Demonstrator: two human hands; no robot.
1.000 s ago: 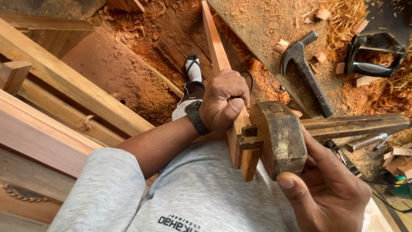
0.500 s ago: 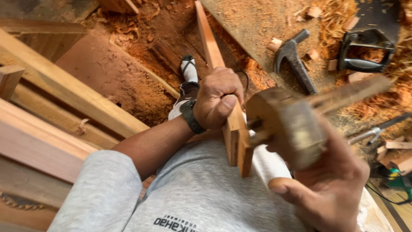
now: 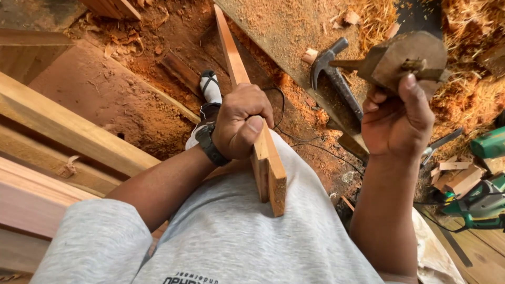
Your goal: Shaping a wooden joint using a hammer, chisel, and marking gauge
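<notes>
My left hand (image 3: pixel 242 123) grips a long narrow wooden strip (image 3: pixel 268 163) that rests against my grey-shirted belly and runs away toward the sawdust-covered floor. A black watch sits on that wrist. My right hand (image 3: pixel 397 118) is raised at the upper right and holds a wooden marking gauge (image 3: pixel 405 60), a rounded dark block with a stem through it, well clear of the strip. My foot in a black sandal (image 3: pixel 210 92) shows just beyond the left hand.
A claw hammer (image 3: pixel 334 76) lies on a slanted board beside sawdust and shavings. Long timber planks (image 3: pixel 68 131) are stacked at the left. Green power tools (image 3: pixel 484 197) and small wood offcuts (image 3: pixel 460 176) lie at the right. A black cable crosses the floor.
My right hand has lifted the marking gauge off the strip's near end, up and to the right. My left hand keeps its grip on the strip.
</notes>
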